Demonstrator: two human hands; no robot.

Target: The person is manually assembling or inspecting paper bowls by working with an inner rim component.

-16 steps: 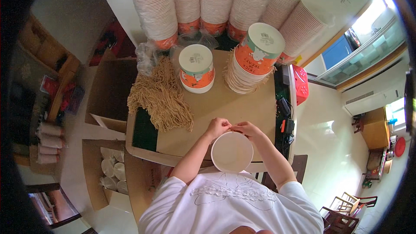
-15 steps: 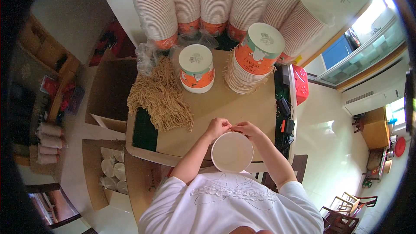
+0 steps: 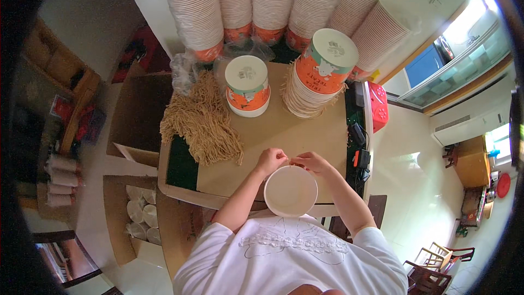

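Note:
A white paper bucket [image 3: 291, 191] stands close against my shirt, its open mouth facing up. At its far rim are the pinched fingertips of my right hand [image 3: 310, 162], touching or nearly touching the edge. Just to the left, my left hand [image 3: 272, 160] is also closed in a pinch. What lies between the fingers of either hand is too small to make out. A heap of tan cords [image 3: 204, 123] lies on the table, left of my hands. Beyond them, an upside-down orange and green bucket [image 3: 247, 84] stands beside a taller nested stack [image 3: 322, 74] with cords around it.
Tall plastic-wrapped stacks of buckets [image 3: 273, 0] line the table's back. A brown cardboard sheet [image 3: 262, 131] covers much of the tabletop. Black adapters with cables [image 3: 358, 134] sit along the right edge, near a red basket [image 3: 377, 106]. An open carton [image 3: 117, 213] holds wrapped white items.
My fingertips have drawn slightly apart, leaving a small gap between the hands. The bucket has shifted a little to the left.

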